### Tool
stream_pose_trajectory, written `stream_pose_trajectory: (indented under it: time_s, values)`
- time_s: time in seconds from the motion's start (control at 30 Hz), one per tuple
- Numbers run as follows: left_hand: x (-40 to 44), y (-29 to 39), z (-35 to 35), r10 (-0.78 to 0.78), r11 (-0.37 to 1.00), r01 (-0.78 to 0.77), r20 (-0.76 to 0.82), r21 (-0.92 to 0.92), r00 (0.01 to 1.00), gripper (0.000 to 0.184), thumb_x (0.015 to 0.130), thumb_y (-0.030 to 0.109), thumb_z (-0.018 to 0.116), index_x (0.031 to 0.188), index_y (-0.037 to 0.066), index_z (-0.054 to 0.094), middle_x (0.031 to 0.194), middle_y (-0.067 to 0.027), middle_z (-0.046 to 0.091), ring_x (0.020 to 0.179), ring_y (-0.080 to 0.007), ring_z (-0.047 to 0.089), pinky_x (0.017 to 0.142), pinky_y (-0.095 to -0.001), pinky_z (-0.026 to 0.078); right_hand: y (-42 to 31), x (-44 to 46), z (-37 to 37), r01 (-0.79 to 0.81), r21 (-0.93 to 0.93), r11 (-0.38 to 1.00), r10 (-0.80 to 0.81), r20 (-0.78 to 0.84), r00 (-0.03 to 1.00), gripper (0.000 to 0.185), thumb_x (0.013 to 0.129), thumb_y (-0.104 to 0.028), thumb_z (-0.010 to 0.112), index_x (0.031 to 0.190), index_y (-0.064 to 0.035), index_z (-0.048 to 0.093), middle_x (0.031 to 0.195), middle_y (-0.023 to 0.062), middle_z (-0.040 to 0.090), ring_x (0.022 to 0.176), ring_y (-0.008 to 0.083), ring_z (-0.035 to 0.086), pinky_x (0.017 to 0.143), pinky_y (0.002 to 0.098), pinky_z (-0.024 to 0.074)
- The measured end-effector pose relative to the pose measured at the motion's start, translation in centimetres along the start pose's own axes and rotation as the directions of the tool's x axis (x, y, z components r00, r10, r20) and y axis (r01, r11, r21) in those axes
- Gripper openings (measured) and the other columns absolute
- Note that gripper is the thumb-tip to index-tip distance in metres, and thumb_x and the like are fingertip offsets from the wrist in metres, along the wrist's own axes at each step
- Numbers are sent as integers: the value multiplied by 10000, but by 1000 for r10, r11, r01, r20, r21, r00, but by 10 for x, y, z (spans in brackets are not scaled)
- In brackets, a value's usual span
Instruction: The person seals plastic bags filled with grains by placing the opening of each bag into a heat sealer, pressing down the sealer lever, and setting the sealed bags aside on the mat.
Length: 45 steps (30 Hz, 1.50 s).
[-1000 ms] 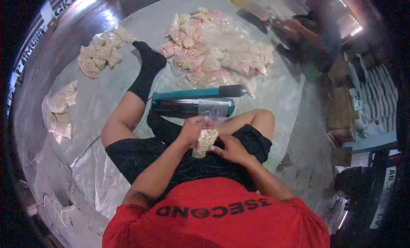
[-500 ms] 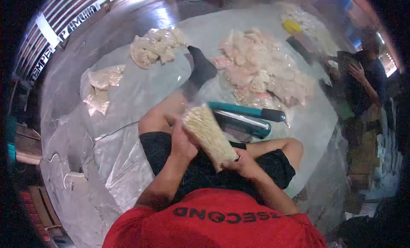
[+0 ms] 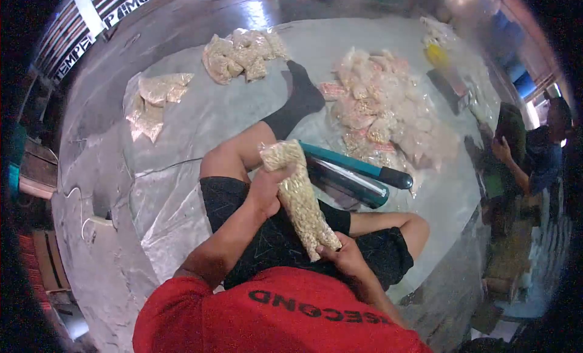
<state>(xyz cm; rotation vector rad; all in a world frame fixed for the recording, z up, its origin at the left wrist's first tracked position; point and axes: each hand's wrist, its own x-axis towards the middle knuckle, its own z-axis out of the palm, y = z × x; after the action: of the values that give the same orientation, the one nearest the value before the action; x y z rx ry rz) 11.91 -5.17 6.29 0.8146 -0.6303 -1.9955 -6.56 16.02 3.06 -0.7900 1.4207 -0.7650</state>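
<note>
A clear plastic bag of pale beans hangs slanted over my lap, its upper end folded over to the left. My left hand is closed around the bag's upper part. Lower down, my right hand pinches the bottom corner between thumb and fingers. Just beyond the bag lies a teal bag sealer, its long arm raised at an angle above the base and ending in a black grip.
Several filled bags are heaped beyond the sealer. Smaller groups of bags and bags lie to the left on the grey sheet. A cable runs left across it. Another person is at the far right.
The bag has tilted more upright, and its top end now folds over to the left. My right hand has moved slightly down with the lower end. The view has shifted a little.
</note>
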Motion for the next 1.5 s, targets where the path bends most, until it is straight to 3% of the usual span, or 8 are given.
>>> stream_pose_trajectory:
  time_s: [0.47, 0.77, 0.83, 1.0, 1.17, 1.33, 1.4, 1.5]
  values:
    - [-37, 30, 43, 97, 819, -123, 75, 561, 992, 259, 913, 150, 754, 1118, -2, 707, 1022, -58, 729, 904, -127, 677, 803, -311, 557, 4, 8, -8, -24, 32, 999, 22, 54, 998, 381, 889, -263, 789, 1152, -25, 650, 1068, 47, 716, 975, 147, 643, 920, 327, 506]
    - [5, 29, 17, 138, 874, -125, 7, 470, 990, 348, 924, 156, 718, 1220, -3, 627, 1085, -100, 711, 942, -224, 694, 840, -358, 554, -4, -7, -9, 9, -104, 995, -8, 16, 1000, 352, 915, -278, 766, 1146, -37, 652, 1003, 23, 704, 912, 131, 630, 857, 312, 514]
    - [10, 107, 65, 252, 536, -20, -137, 844, 958, 353, 984, 268, 634, 1189, -18, 622, 1067, -150, 692, 883, -324, 683, 832, -476, 542, 0, -9, -21, -16, -22, 1000, 17, 54, 998, 336, 937, -228, 740, 1185, -26, 635, 1026, 29, 705, 938, 126, 636, 875, 291, 509]
    - [161, 239, 21, 703, -314, -332, 453, 890, 548, 493, 964, 463, 612, 1040, -9, 733, 899, -184, 731, 828, -317, 699, 768, -432, 526, 12, -29, -93, 70, -280, 957, -143, -249, 958, 301, 978, -232, 688, 1181, -14, 647, 955, 47, 708, 903, 119, 640, 832, 306, 524]
    - [219, 262, 5, 669, -425, -296, 517, 856, 535, 449, 977, 310, 647, 1229, -61, 650, 1230, -204, 689, 1123, -275, 665, 963, -384, 487, 0, -17, -191, 199, -179, 963, -267, -702, 660, 286, 938, -281, 682, 1020, -8, 702, 857, 118, 736, 803, 221, 693, 749, 375, 548]
    - [187, 172, -44, 518, -309, -114, 268, 944, 813, 425, 999, 261, 590, 1279, -57, 623, 1259, -244, 662, 1176, -396, 622, 1018, -406, 461, -12, 55, -336, 407, 20, 913, -132, -930, 343, 354, 916, -166, 663, 1232, -11, 617, 992, 138, 709, 827, 208, 672, 736, 344, 538]
    - [132, 116, -58, 388, -454, -51, 248, 889, 888, 499, 962, 302, 618, 1333, -30, 584, 1332, -260, 603, 1249, -416, 561, 1059, -442, 432, 10, 105, -408, -1, -252, 968, -250, -960, -129, 405, 890, -169, 667, 1266, -31, 607, 1076, 165, 693, 938, 245, 666, 824, 367, 529]
    - [55, 54, -58, 205, -652, 0, 176, 758, 963, 576, 900, 349, 678, 1332, -20, 584, 1396, -253, 557, 1330, -431, 486, 1114, -471, 380, 5, 142, -472, 145, -291, 946, -254, -939, -231, 383, 877, -203, 687, 1236, -73, 647, 1148, 167, 679, 1032, 290, 653, 883, 387, 509]
